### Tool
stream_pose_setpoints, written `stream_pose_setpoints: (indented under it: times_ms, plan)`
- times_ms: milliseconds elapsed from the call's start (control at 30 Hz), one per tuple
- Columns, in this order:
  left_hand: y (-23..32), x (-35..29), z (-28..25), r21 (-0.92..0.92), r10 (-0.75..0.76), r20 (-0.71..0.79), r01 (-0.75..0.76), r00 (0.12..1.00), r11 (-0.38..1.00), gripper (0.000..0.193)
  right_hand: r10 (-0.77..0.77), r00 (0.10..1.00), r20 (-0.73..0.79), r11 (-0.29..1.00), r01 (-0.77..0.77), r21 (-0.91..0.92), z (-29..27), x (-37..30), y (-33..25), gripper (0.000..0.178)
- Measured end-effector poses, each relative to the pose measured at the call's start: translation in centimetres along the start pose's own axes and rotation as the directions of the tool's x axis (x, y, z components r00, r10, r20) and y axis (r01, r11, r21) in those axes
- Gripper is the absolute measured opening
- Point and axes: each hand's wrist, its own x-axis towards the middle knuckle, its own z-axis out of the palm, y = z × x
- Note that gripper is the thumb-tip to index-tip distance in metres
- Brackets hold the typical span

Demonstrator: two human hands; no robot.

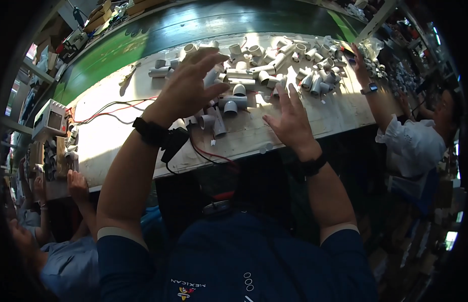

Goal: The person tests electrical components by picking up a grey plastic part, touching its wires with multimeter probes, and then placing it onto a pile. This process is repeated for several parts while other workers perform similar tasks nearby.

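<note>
Hovering hands near white tubes; shirt bears lettering.

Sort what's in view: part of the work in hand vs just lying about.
Likely part of the work:
- pale tubes, nearest the open left hand and right hand
- domed fittings among them
- possibly the white box-shaped device at left

Apparently lying about:
- small pale piece, off by itself
- cardboard, upper left
</note>
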Motion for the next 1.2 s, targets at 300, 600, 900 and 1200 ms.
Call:
stream_pose_setpoints:
  times_ms: [300, 600, 900, 1200]
  plan:
    - [-1.8, -16.2, 0.4, -0.237, -0.684, 0.045, 0.672, 0.729, 0.701, 0.027, -0.172, 0.933, 0.317, 0.959, 0.085, 0.271, -1.8, -3.2, -12.0, 0.026]
    - [3.3, -21.5, -1.7, -0.128, -0.353, 0.588, 0.515, 0.727, 0.848, 0.022, 0.122, 0.498, 0.859, 0.992, -0.044, -0.116, 3.7, -8.7, -7.1, 0.040]
    - [3.4, -19.3, 1.1, -0.182, 0.219, 0.084, -0.201, 0.972, 0.962, 0.021, -0.552, 0.601, 0.579, 0.810, 0.218, 0.545, 5.9, -8.9, -11.5, 0.030]
    - [1.8, -19.2, -4.6, -0.387, 0.048, 0.256, 0.056, 0.966, 0.920, 0.021, -0.360, 0.897, 0.255, 0.729, 0.100, 0.677, -2.6, -3.8, -14.8, 0.010]
